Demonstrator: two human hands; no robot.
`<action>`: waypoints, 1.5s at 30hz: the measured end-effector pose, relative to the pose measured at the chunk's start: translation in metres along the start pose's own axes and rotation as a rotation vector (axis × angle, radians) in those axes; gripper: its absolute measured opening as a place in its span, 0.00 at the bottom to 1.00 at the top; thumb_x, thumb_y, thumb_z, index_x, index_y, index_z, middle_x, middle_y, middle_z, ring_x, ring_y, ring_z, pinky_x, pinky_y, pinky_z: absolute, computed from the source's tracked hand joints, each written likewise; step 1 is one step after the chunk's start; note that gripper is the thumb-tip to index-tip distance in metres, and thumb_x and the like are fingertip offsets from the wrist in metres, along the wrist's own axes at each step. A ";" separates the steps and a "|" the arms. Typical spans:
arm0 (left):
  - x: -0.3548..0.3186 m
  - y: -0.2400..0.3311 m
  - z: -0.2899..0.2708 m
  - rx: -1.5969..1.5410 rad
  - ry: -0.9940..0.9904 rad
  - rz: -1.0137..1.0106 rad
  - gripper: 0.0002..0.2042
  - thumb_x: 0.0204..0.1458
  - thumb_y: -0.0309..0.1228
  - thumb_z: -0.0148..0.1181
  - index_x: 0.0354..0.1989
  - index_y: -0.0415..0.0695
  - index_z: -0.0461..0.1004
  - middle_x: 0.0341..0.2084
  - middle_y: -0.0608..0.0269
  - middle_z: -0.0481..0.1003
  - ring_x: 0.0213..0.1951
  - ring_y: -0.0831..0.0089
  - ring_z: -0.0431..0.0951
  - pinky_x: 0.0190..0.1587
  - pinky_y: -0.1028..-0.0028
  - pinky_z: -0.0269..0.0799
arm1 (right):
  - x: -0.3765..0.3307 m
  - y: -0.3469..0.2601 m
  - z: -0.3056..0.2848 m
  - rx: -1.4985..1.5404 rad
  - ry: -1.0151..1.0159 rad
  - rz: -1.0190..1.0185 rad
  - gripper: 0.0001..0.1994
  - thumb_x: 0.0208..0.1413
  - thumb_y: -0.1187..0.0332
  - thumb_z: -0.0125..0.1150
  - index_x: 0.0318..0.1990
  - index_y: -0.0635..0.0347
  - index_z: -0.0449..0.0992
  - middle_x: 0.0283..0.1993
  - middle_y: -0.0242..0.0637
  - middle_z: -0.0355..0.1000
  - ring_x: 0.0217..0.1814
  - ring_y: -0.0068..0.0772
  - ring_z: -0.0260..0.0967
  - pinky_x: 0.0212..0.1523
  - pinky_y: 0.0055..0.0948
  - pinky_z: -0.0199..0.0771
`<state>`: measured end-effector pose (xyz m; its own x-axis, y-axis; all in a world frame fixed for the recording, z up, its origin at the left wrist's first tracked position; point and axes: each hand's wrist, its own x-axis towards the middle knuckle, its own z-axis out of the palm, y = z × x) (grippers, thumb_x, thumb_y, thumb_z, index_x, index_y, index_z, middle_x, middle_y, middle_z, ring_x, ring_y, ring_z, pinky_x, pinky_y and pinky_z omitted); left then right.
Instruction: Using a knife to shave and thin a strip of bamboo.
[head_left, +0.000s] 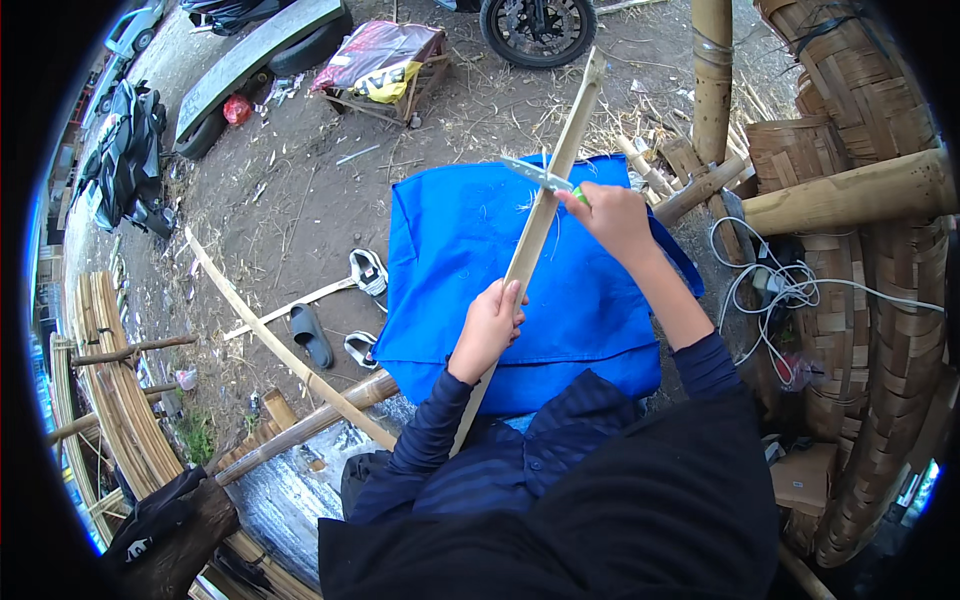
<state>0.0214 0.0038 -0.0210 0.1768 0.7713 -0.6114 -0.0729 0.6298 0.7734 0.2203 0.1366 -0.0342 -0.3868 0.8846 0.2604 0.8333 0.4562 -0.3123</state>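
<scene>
A long, pale bamboo strip [528, 250] slants up and away from my lap, over a blue cloth [448, 270] spread across my legs. My left hand [486, 332] is wrapped round the strip at its lower middle. Farther up, my right hand [614, 222] grips a knife [535, 173] by its green handle, which is mostly hidden by the fingers. The blade lies across the strip, pointing left. Thin shavings cling to the strip beside the blade, and fine fibres lie on the cloth.
At left lie another long strip [290, 355] and a stack of strips [125, 380]. Sandals [311, 336] rest on the dirt floor. A bamboo post [712, 90], a tangled white cable [790, 283] and a woven bamboo wall [845, 330] stand right. Beyond is a motorcycle wheel [538, 25].
</scene>
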 end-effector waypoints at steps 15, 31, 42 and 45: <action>-0.003 -0.005 -0.004 -0.039 -0.025 -0.054 0.16 0.61 0.43 0.41 0.33 0.43 0.66 0.14 0.72 0.61 0.14 0.86 0.60 0.15 0.83 0.56 | 0.032 0.012 -0.035 0.135 -0.290 0.192 0.31 0.56 0.40 0.42 0.19 0.61 0.73 0.18 0.47 0.68 0.23 0.50 0.68 0.24 0.43 0.65; 0.001 -0.006 -0.003 -0.010 -0.003 -0.039 0.15 0.62 0.43 0.41 0.32 0.43 0.65 0.14 0.72 0.61 0.14 0.86 0.60 0.16 0.83 0.57 | -0.001 0.004 -0.003 0.033 -0.178 0.046 0.28 0.55 0.43 0.48 0.15 0.58 0.68 0.13 0.43 0.64 0.17 0.46 0.67 0.18 0.41 0.65; 0.000 -0.006 -0.002 0.014 -0.001 -0.006 0.16 0.62 0.43 0.40 0.32 0.43 0.65 0.14 0.73 0.61 0.15 0.86 0.61 0.16 0.84 0.57 | 0.040 0.046 -0.006 -0.049 -0.113 0.102 0.31 0.54 0.39 0.44 0.17 0.60 0.71 0.16 0.45 0.67 0.21 0.47 0.69 0.24 0.43 0.67; 0.000 -0.008 0.000 -0.008 0.003 0.000 0.15 0.61 0.43 0.42 0.33 0.43 0.64 0.14 0.72 0.59 0.13 0.86 0.56 0.14 0.84 0.52 | 0.051 0.058 -0.009 -0.050 -0.114 0.133 0.32 0.54 0.38 0.42 0.17 0.60 0.72 0.16 0.45 0.68 0.22 0.48 0.69 0.25 0.45 0.67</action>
<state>0.0219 -0.0012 -0.0274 0.1744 0.7715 -0.6119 -0.0808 0.6306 0.7719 0.2524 0.2070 -0.0305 -0.3112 0.9435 0.1139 0.8976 0.3312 -0.2908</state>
